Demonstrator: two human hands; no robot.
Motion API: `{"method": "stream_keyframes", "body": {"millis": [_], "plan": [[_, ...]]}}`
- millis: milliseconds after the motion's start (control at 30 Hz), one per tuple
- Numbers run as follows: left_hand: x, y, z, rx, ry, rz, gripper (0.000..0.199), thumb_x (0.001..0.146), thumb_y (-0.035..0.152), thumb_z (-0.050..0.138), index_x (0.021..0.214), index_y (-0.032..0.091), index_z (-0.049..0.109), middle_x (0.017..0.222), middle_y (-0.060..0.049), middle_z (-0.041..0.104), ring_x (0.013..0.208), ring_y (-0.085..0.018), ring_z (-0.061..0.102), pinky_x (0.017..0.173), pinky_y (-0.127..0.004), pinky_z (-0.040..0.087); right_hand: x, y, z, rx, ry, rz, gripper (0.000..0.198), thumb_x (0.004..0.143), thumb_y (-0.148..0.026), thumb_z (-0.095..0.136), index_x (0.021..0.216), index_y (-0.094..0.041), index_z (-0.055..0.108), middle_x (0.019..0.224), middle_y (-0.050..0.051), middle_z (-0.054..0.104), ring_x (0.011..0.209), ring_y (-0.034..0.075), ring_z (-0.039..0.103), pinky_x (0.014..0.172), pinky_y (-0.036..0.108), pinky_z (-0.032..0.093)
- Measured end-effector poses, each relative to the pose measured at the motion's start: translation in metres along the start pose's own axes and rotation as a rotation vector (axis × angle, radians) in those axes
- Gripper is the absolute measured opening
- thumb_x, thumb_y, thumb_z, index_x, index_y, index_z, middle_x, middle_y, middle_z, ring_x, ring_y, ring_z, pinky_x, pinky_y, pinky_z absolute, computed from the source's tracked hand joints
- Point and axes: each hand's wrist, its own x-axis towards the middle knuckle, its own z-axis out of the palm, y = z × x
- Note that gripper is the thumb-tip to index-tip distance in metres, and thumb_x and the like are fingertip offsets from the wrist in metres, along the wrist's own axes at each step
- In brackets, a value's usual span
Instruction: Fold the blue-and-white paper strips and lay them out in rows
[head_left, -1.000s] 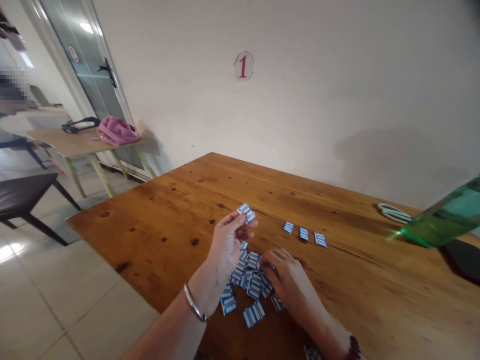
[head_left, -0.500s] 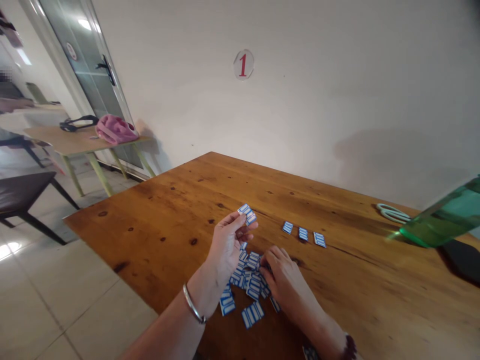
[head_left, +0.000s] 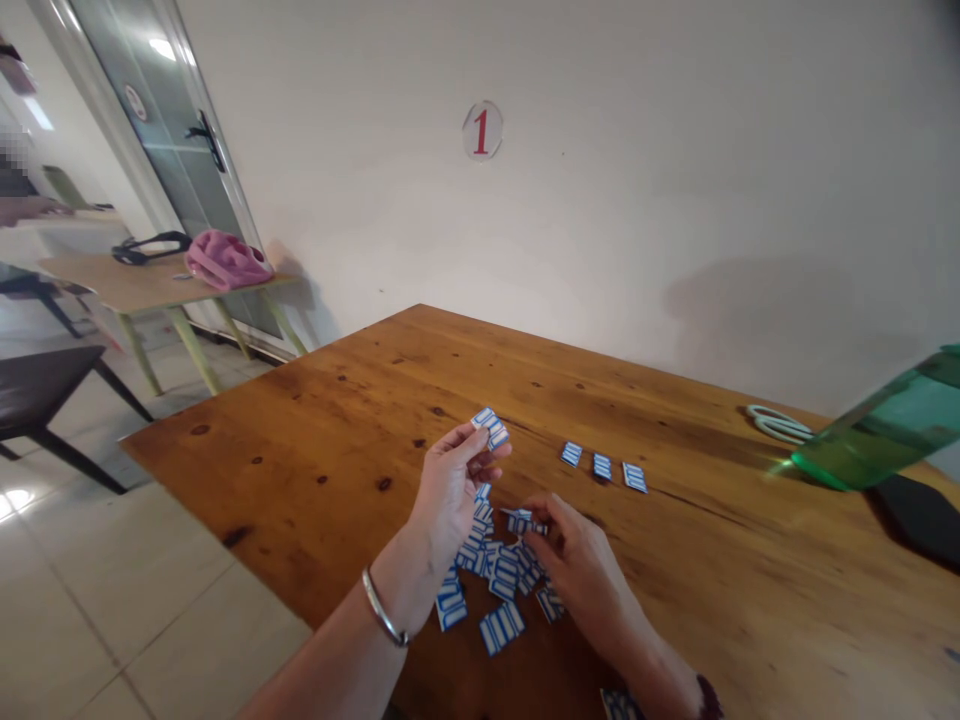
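Note:
Between the thumb and fingers of my left hand are small blue-and-white striped cards, held up above the wooden table; how many overlap I cannot tell. My right hand is closed in a pinch on a striped card, lifted at the edge of a loose pile. Under and between both hands lies that pile of similar cards, overlapping at various angles. Nearer to me, one card lies apart from the rest. My right fingers hide part of the pile.
Three striped cards lie in a row beyond my right hand. At the right are a green bottle, a coiled white cable and a dark flat object. A pink bag sits on another table; a dark stool stands left.
My right hand has drawn back slightly from the pile, and a card now shows raised in its fingers. My left hand holds its cards in nearly the same place.

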Motion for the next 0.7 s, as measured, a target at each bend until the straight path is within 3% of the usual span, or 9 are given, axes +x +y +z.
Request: {"method": "stream_keyframes", "body": {"millis": [133,267,433,700], "plan": [[-0.001,0.0,0.0,0.007,-0.024,0.017,0.02,0.054,0.016,0.075,0.067,0.016,0.059,0.061,0.0,0.068,0.059,-0.014,0.066,0.046,-0.018,0.042,0.001,0.005,-0.001,0.244,-0.034,0.148,0.025,0.072,-0.019,0.053,0.096,-0.018,0.061,0.081,0.004,0.065,0.073,0.018,0.06,0.066,0.029,0.045],[0.0,-0.001,-0.001,0.013,-0.029,0.034,0.02,0.054,0.017,0.075,0.068,0.016,0.06,0.062,0.0,0.068,0.059,-0.014,0.066,0.046,-0.018,0.042,0.003,0.003,-0.005,0.476,-0.073,0.222,0.007,0.068,-0.023,0.06,0.071,-0.017,0.062,0.067,0.001,0.063,0.061,0.014,0.055,0.056,0.025,0.042],[-0.002,-0.002,-0.001,0.103,-0.051,0.059,0.017,0.057,0.02,0.073,0.068,0.017,0.061,0.064,0.0,0.069,0.062,-0.015,0.066,0.046,-0.019,0.044,0.003,-0.001,-0.012,0.77,-0.076,0.302,0.018,0.06,-0.027,0.071,0.06,-0.017,0.057,0.055,-0.004,0.055,0.05,0.01,0.047,0.049,0.022,0.036],[-0.013,-0.015,0.009,0.479,-0.142,0.09,0.004,0.062,0.018,0.065,0.065,0.014,0.064,0.06,-0.001,0.065,0.057,-0.015,0.063,0.045,-0.021,0.045,0.003,-0.005,-0.025,0.973,0.153,0.397,0.024,0.061,-0.037,0.073,0.063,-0.017,0.059,0.059,-0.003,0.056,0.055,0.01,0.047,0.054,0.022,0.037]]}}
